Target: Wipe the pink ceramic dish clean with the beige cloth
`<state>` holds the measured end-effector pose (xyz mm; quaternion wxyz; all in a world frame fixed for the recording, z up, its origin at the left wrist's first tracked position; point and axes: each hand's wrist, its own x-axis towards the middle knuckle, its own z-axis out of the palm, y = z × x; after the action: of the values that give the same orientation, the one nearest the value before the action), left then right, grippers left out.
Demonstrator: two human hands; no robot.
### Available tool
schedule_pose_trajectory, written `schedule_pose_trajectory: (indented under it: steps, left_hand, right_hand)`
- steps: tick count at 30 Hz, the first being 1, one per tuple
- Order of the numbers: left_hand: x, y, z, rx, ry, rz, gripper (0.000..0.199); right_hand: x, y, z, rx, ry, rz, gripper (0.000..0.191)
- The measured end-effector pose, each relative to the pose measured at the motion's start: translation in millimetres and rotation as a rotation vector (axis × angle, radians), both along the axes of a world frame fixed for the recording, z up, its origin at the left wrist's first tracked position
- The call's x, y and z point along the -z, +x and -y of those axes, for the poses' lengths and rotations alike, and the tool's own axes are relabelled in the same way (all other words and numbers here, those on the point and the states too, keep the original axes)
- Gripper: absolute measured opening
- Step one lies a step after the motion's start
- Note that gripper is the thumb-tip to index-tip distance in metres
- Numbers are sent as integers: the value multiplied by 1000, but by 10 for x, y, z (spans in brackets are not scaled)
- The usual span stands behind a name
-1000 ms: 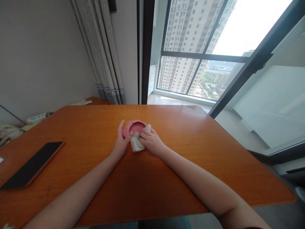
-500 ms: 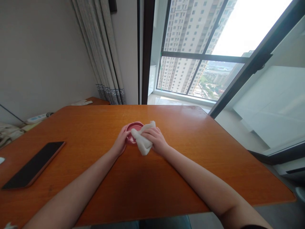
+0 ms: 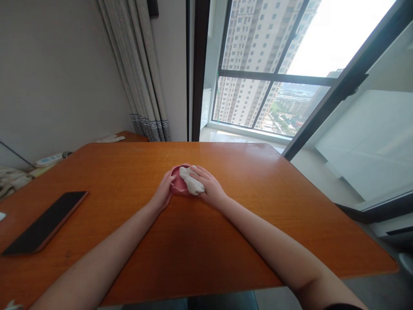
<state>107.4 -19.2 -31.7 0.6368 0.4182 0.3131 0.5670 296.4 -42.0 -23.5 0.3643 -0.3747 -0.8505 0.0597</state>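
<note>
Wooden table (image 3: 232, 241) beneath right hand (image 3: 209, 186) gripping white cloth (image 3: 192, 181), left hand (image 3: 164, 189) clasping pink dish (image 3: 178, 184).

Both bare forearms reach forward and converge; left hand (image 3: 164, 190) curls, right hand (image 3: 209, 186) bends palm-down.

Tall window (image 3: 274, 77) beside gray curtain (image 3: 135, 73)
</note>
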Motion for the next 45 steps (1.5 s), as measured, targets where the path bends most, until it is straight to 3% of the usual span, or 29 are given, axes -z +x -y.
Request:
schedule_pose_trajectory:
  steps: [7, 11, 16, 19, 24, 26, 31, 35, 38, 40, 42, 45]
  left_hand:
    - [3, -46, -53, -63, -147, 145, 26]
    - [-35, -50, -34, 32, -188, 153, 27]
    - [-168, 9, 57, 226, -95, 158, 46]
    - [-198, -10, 76, 319, -103, 130, 50]
    - [-166, -87, 66, 434, -212, 26, 46]
    - [-137, -87, 52, 417, -217, 42, 45]
    - [-56, -10, 29, 193, -256, 122, 39]
    - [-78, -4, 71, 359, -235, 170, 56]
    - [-120, -55, 99, 469, -247, 166, 68]
    - [-137, -83, 103, 491, -281, 108, 59]
    - [-144, -82, 100, 449, -283, 65, 46]
    - [-141, -19, 96, 317, -221, 105, 41]
  right_hand:
    - [-17, -219, 177, -14, -42, 22, 64]
    - [14, -286, 217, -37, -107, 24, 71]
    - [87, -278, 193, 107, -216, -119, 66]
    - [52, -224, 180, 77, -165, -162, 53]
    - [-62, -65, 128, -114, 30, 12, 38]
    - [-70, -59, 124, -86, 62, 45, 39]
    - [-17, -247, 204, 67, 42, 92, 57]
    - [-18, -257, 215, 134, 101, 66, 47]
    - [-69, -107, 165, 23, 163, 34, 38]
    - [-98, -14, 135, -96, 180, 32, 40]
    - [-107, 21, 124, -153, 185, 39, 43]
    - [-83, -57, 145, -75, 176, 49, 47]
